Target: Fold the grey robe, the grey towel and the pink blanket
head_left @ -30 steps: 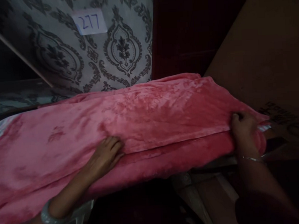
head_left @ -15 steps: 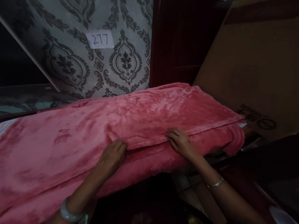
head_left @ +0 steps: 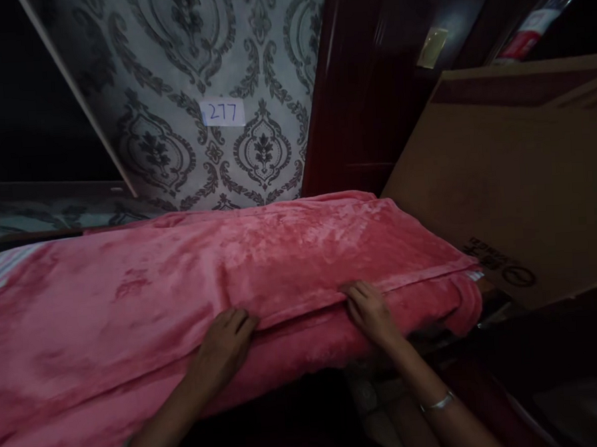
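Backdrop: grey damask wallpaper (head_left: 181,76) carrying a paper label "277" (head_left: 222,112); dark wooden door (head_left: 366,93) beside it.
Surface: pink plush blanket (head_left: 191,282), folded double, spread left to right over a raised edge, upper layer ending in a long hem.
Left hand (head_left: 223,347): flat on the lower layer just under the hem, fingers loosely together, gripping nothing.
Right hand (head_left: 372,312): fingertips on the hem, fingers lightly spread, pressing rather than pinching; silver bangle (head_left: 438,402) at the wrist.
Far right: leaning cardboard box (head_left: 517,185), printed mark near its lower corner.
Risk: slippery pile, so the upper layer may slide askew under uneven pressure; the overhanging right end could drag the fold down.
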Available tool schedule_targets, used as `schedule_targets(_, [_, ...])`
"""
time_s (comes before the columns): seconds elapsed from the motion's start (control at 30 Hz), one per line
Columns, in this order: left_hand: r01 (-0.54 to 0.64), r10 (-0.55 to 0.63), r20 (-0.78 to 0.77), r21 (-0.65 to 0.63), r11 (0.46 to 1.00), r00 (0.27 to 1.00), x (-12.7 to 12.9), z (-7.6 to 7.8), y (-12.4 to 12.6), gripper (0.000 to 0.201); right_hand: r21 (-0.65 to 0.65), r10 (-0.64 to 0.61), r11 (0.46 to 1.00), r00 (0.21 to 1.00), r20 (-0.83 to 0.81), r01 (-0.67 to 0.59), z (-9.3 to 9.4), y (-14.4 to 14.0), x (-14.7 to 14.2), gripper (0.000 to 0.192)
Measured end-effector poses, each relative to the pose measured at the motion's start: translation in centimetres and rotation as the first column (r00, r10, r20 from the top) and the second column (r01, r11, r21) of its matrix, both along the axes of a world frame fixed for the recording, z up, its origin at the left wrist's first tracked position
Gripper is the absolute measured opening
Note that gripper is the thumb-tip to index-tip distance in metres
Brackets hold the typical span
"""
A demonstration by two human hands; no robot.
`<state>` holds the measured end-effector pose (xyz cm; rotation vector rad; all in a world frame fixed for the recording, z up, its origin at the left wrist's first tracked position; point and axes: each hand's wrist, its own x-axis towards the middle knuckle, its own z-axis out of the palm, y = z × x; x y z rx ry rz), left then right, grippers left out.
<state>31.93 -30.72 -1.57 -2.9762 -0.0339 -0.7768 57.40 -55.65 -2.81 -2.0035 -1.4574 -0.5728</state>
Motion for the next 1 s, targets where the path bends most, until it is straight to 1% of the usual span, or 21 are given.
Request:
schedule_targets(0.1, [0.011,-0.011,-0.024,0.007,1.0,1.0,-0.5,-0.2,0.1,0.033,0.017,0.021,1.0,1.0,0.0,-0.021,-0.3,-0.6,-0.3,0.027])
schedule_targets(0.17, [0.013,-0.013,-0.001,0.037,0.999,1.0,-0.9,-0.1,0.2,0.031,0.022,0.041,0.999,0.999,-0.005,-0.041,-0.2,-1.0,-0.5,0.025])
schedule_targets(0.23, [-0.02,0.016,0.055,0.079,0.997,0.998,-1.8,0.4,0.4,0.026,0.052,0.044,0.998,0.999,-0.009,-0.043,0.1,-1.3,-0.8,0.023])
schedule_targets(0.3, [-0.087,0.079,0.095,0.084,0.993,0.992,-3.1,0.9,0.8,0.024,0.081,0.047,0.996,0.999,-0.025,-0.044,0.7,-0.9,-1.4,0.021])
schedule_targets(0.37, [-0.166,0.159,0.11,0.059,0.984,0.981,-4.9,1.3,1.6,0.024,0.095,0.073,0.993,0.996,-0.054,-0.068,1.2,0.1,-2.5,0.021])
schedule_targets(0.47, [-0.267,0.261,0.118,0.039,0.963,0.958,-7.7,1.4,3.1,0.024,0.086,0.165,0.984,0.982,-0.095,-0.157,1.5,2.7,-4.6,0.022])
schedule_targets(0.57, [-0.314,0.311,0.073,0.034,0.949,0.948,-9.6,1.0,4.3,0.024,0.039,0.272,0.962,0.956,-0.115,-0.269,1.3,5.5,-6.7,0.024])
schedule_targets(0.67, [-0.262,0.262,0.009,0.036,0.964,0.965,-10.6,0.7,4.9,0.024,-0.015,0.342,0.938,0.932,-0.118,-0.346,0.7,7.5,-7.8,0.025])
schedule_targets(0.73, [-0.209,0.208,0.008,0.049,0.977,0.978,-11.0,0.5,5.2,0.024,-0.017,0.367,0.928,0.923,-0.116,-0.371,0.3,8.1,-8.0,0.024])
schedule_targets(0.87, [-0.148,0.147,0.043,0.037,0.988,0.988,-11.6,0.4,5.4,0.022,0.022,0.356,0.934,0.925,-0.132,-0.357,-0.2,7.9,-7.6,0.024])
schedule_targets(0.93, [-0.134,0.134,0.035,0.011,0.991,0.99,-11.8,0.6,5.3,0.021,0.018,0.356,0.934,0.924,-0.141,-0.357,0.1,7.5,-7.6,0.022])
schedule_targets(1.0, [-0.129,0.129,0.026,-0.014,0.992,0.991,-12.1,0.8,5.0,0.021,0.013,0.358,0.933,0.923,-0.142,-0.36,0.7,7.4,-7.9,0.019])
